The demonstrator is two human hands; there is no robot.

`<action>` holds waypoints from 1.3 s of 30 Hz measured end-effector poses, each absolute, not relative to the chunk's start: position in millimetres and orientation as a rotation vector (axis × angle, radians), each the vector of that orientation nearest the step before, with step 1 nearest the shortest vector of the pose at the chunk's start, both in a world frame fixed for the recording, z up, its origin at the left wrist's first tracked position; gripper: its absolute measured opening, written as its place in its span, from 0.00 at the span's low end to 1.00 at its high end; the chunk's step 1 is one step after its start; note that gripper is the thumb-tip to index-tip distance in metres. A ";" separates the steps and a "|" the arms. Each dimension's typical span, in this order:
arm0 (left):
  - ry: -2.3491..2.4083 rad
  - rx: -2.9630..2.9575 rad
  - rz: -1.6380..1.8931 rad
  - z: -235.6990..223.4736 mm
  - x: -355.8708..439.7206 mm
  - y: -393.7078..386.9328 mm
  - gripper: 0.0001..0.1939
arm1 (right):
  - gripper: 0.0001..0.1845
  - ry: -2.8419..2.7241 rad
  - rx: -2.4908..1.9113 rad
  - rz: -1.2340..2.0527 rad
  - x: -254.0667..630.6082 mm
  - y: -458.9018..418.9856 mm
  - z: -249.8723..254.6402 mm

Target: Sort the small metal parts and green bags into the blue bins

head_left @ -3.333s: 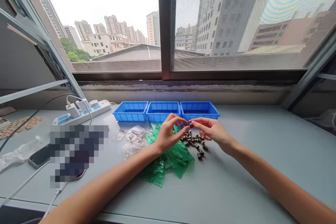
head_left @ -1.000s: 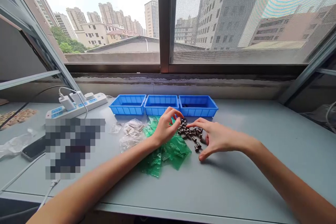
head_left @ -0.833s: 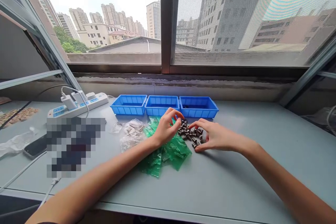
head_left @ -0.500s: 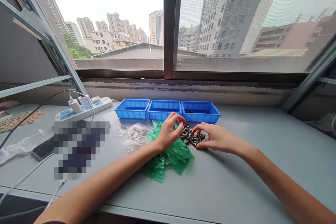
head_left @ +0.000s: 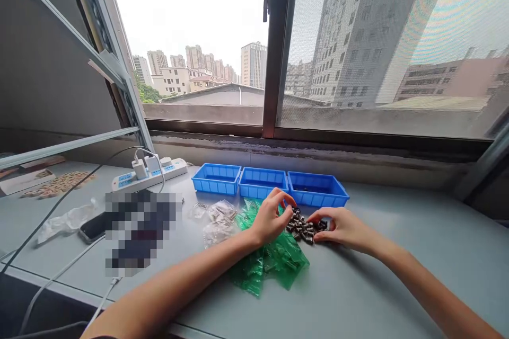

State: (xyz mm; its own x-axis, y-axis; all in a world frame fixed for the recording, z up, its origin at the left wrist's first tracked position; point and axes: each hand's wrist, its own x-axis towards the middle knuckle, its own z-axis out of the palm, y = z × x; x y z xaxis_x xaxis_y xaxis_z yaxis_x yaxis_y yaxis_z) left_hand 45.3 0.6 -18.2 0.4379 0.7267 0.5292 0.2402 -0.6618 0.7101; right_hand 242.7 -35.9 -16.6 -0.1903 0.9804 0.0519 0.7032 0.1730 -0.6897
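Note:
A small pile of short dark metal bolts lies on the grey table between my two hands. At its left edge is my left hand, its forearm crossing above some green plastic bags. The thumb and index finger of this hand are curled with a small gap between their tips, and I see nothing held there. My right hand rests at the pile's right side, thumb and fingers spread around a few bolts without a visible grip. Left of the green bags are clear plastic bags with small parts in them.
Three blue bins, a left one, a middle one and a right one, stand in a row behind the pile. The right one has a few dark pieces inside. A power strip, cables and a phone lie at left.
The camera view has shifted, so everything appears lower and further right. Both hands stay at the pile in much the same poses. Some bolts between them have shifted slightly.

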 end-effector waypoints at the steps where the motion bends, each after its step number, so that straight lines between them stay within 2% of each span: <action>1: 0.812 2.146 1.169 -18.2 45.1 0.6 0.06 | 0.12 -1.972 -1.580 0.709 242.2 -35.4 -15.9; 8: 0.831 2.148 1.182 -19.9 44.1 1.7 0.07 | 0.10 -2.048 -1.606 0.541 238.2 -34.2 -13.3; 13: 0.850 2.115 1.165 -18.6 43.7 1.5 0.08 | 0.10 -2.013 -1.656 0.535 232.2 -34.4 -14.3; 26: 0.858 2.100 1.114 -20.2 42.0 3.6 0.08 | 0.03 -2.086 -1.763 0.185 223.7 -41.6 -12.7; 32: 0.844 2.103 1.132 -19.8 43.6 4.6 0.09 | 0.04 -2.049 -1.771 0.079 222.8 -40.9 -13.2; 39: 0.835 2.104 1.143 -18.5 43.7 4.5 0.08 | 0.08 -2.062 -1.754 0.105 222.0 -41.7 -10.3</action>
State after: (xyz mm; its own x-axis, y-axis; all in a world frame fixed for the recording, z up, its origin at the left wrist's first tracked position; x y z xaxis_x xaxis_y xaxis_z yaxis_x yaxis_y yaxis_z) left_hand 43.7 4.5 -18.5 0.4324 0.7544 0.4939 0.2413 -0.6246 0.7427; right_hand 222.0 -41.7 -10.3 -0.1080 0.9565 0.2710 0.9240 0.1971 -0.3277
